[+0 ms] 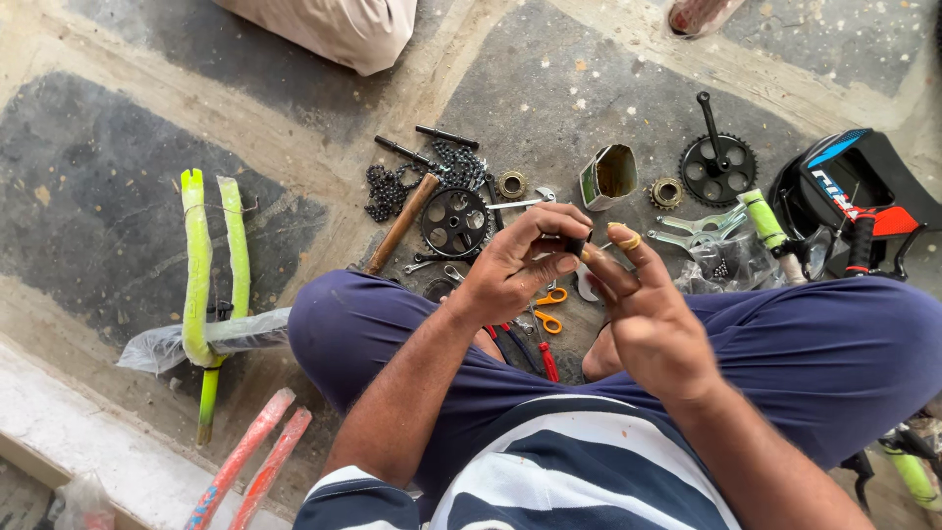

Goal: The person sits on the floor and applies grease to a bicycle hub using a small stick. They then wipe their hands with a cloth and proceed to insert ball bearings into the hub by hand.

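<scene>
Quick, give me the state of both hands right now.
Left hand: fingers pinched shut on a small dark part.
Right hand: open, fingers spread, fingertips by the same part, holding nothing.

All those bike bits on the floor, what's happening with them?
A person sits cross-legged on the stone floor with bicycle parts spread in front. The left hand pinches a small dark part, and the right hand touches it with greasy yellow fingertips. Nearby lie a chainring, a crank with sprocket, a chain, a hammer and a green fork.
</scene>
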